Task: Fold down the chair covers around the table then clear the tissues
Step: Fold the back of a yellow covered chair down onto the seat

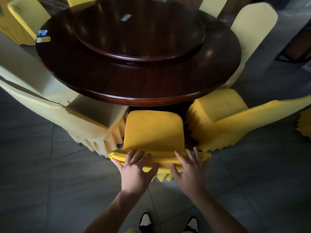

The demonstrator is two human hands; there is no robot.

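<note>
A chair in a yellow cover (pixel 154 130) stands right in front of me, pushed under the round dark wooden table (pixel 117 88). My left hand (pixel 137 167) and my right hand (pixel 189 165) both lie flat on the top edge of its backrest, fingers spread over the yellow cloth, gripping nothing. Two small tissue packs, one blue (pixel 42 32) and one yellow (pixel 43 39), lie at the table's left edge. A third small pack (pixel 126 17) rests on the raised turntable (pixel 139 52).
More chairs in yellow covers ring the table: one close on the left (pixel 94 121), one close on the right (pixel 218 118), others at the far side. The floor is grey tile. My shoes (pixel 145 221) show at the bottom. A dark frame (pixel 296 47) stands at the right.
</note>
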